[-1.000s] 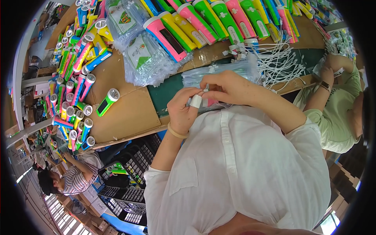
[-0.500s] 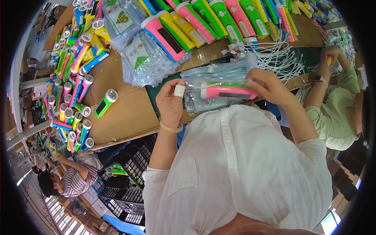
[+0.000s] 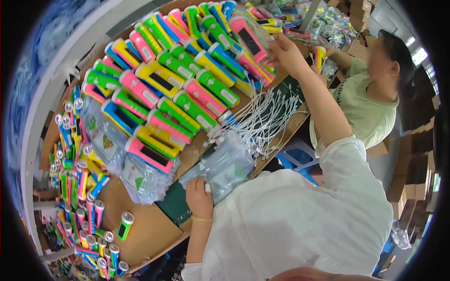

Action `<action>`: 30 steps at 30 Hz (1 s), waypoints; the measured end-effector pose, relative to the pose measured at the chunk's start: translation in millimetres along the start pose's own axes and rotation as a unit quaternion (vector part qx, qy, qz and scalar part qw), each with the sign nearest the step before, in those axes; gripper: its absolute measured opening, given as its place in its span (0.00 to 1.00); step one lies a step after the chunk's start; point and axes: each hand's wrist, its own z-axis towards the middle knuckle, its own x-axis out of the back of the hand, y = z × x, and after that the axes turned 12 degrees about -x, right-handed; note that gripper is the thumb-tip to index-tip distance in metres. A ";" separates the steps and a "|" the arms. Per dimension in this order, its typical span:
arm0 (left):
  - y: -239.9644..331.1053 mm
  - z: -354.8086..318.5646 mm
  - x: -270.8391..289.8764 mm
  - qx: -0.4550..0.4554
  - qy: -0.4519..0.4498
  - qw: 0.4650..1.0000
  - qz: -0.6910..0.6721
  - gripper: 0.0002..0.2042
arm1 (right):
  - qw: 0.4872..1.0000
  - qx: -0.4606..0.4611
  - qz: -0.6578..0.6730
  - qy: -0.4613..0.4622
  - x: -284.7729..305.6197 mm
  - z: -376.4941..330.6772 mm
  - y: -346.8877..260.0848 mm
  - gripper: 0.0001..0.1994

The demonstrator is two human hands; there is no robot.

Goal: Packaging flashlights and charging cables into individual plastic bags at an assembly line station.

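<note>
A wooden worktable [image 3: 140, 225] is spread under both hands, and most of it is taken up by rows of bright flashlights [image 3: 178, 89] in pink, green, yellow and blue, laid side by side between the two hands and beyond them. A second heap of smaller flashlights [image 3: 79, 196] is seen well to the left of the left hand. A bundle of white cords [image 3: 267, 117] is spread below the right forearm, between the hands. Clear plastic bags [image 3: 225, 168] are piled just above the left hand [image 3: 199, 199], which is closed on their near edge, with a small white piece pinched at the fingertips. The right hand [image 3: 286, 54] is stretched far out, well apart from the left, and a bagged pink flashlight [image 3: 248, 37] is gripped by it at the far end of the rows. A single green flashlight [image 3: 124, 225] lies alone on bare table to the left of the left hand. Another person in a green shirt [image 3: 370, 107] is seated to the right.
</note>
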 end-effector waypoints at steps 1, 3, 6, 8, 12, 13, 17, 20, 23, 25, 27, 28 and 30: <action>2.5 0.6 0.2 -0.003 -0.004 1.000 -0.001 0.19 | 0.994 0.072 -0.066 0.051 18.0 30.9 21.2 0.19; 7.4 -6.1 -0.1 0.027 -0.007 1.000 0.001 0.19 | 0.985 -0.049 0.021 0.166 32.3 73.7 -27.7 0.15; -4.0 7.7 -7.2 -0.031 -0.004 0.999 -0.041 0.19 | 0.862 0.156 -0.355 0.325 242.4 228.5 19.7 0.25; -4.6 8.5 -8.4 -0.010 0.001 1.000 -0.027 0.16 | 0.944 0.095 -0.040 0.314 199.0 262.4 7.9 0.27; 0.0 2.8 -6.9 0.055 -0.016 0.998 -0.005 0.13 | 0.972 0.074 0.192 0.115 19.8 159.6 -55.5 0.33; -1.4 6.9 -7.9 0.041 -0.026 0.999 -0.003 0.12 | 0.979 0.050 0.178 0.087 8.6 129.4 -55.7 0.34; 0.6 2.9 1.3 0.022 -0.036 0.999 -0.025 0.11 | 0.987 0.032 0.051 -0.151 -72.2 -5.9 -53.9 0.25; 0.2 2.4 5.7 0.038 -0.059 0.996 -0.048 0.10 | 0.951 0.082 0.012 -0.297 -129.6 -92.1 -48.4 0.18; -2.7 -6.5 0.9 0.040 -0.027 0.997 -0.064 0.09 | 0.865 0.190 -0.125 -0.447 -161.2 -156.7 -28.5 0.15; -0.8 -4.0 4.9 0.041 -0.035 0.994 -0.099 0.07 | 0.814 0.329 -0.152 -0.455 -182.9 -193.1 0.2 0.11; 6.1 1.5 12.9 0.070 -0.016 0.989 -0.129 0.06 | 0.806 0.356 -0.228 -0.414 -196.6 -217.3 17.3 0.10; 6.8 1.7 17.2 0.065 -0.012 0.986 -0.154 0.06 | 0.826 0.355 -0.228 -0.374 -205.4 -225.9 27.0 0.08; 5.6 0.8 18.7 0.043 0.010 0.986 -0.162 0.05 | 0.819 0.356 -0.224 -0.391 -212.1 -227.2 28.0 0.06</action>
